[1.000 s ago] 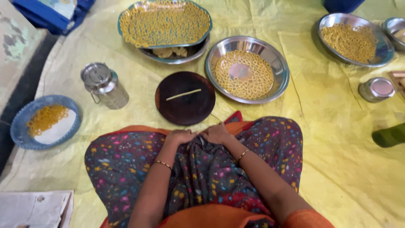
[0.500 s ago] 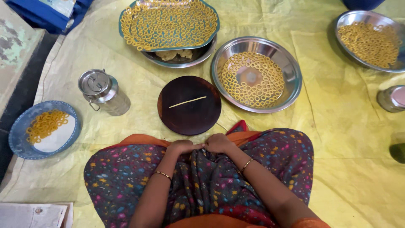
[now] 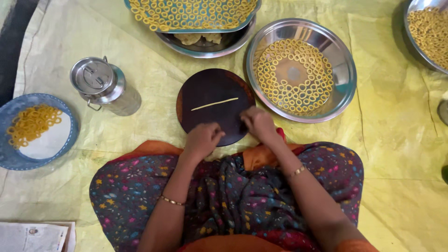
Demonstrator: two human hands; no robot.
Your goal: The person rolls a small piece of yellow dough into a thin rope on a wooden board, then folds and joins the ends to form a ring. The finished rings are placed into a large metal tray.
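Observation:
A round dark wooden board lies on the yellow sheet in front of my knees. A thin pale dough strand lies across its middle. My left hand rests on the board's near edge, fingers curled, nothing visible in it. My right hand touches the board's near right rim, fingers bent, just below the strand's right end. Neither hand touches the strand. To the right of the board stands a steel bowl lined with several yellow dough rings.
A blue tray of rings sits on a steel bowl at the top. A lidded steel can stands left of the board. A blue plate with rings lies far left, another steel bowl top right, a newspaper bottom left.
Both hands have moved forward from my lap onto the near edge of the board. The camera has come closer to the board.

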